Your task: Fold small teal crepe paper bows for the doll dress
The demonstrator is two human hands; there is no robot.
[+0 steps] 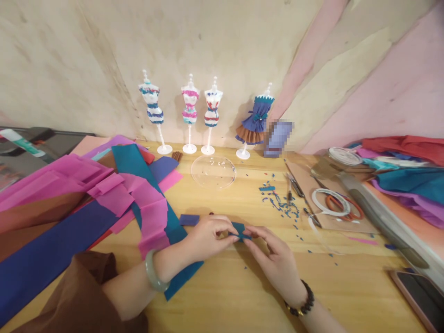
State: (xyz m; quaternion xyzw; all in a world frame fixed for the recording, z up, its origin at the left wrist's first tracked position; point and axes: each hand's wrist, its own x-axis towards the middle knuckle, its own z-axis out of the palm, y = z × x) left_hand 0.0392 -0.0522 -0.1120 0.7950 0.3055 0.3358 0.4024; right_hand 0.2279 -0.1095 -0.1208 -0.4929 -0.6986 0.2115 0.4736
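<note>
Between my hands is a small piece of teal crepe-like paper point(238, 226), pinched in at its middle. My left hand point(208, 237) grips its left side between thumb and fingertips. On the right side, the thumb and index finger of my right hand point(274, 259) close on the same piece. A small flat dark blue piece point(189, 219) lies on the table just beyond my left hand. Under my left forearm runs a long teal strip point(145, 189), with a wavy pink strip point(152, 203) partly over it.
Several small white dress forms point(189, 111) stand by the wall; one wears a blue and brown dress point(258, 118). A clear round plate point(213, 172) holds tiny beads. Teal scraps point(282, 203) lie beside a craft knife point(290, 188). A phone point(421, 296) rests at the lower right.
</note>
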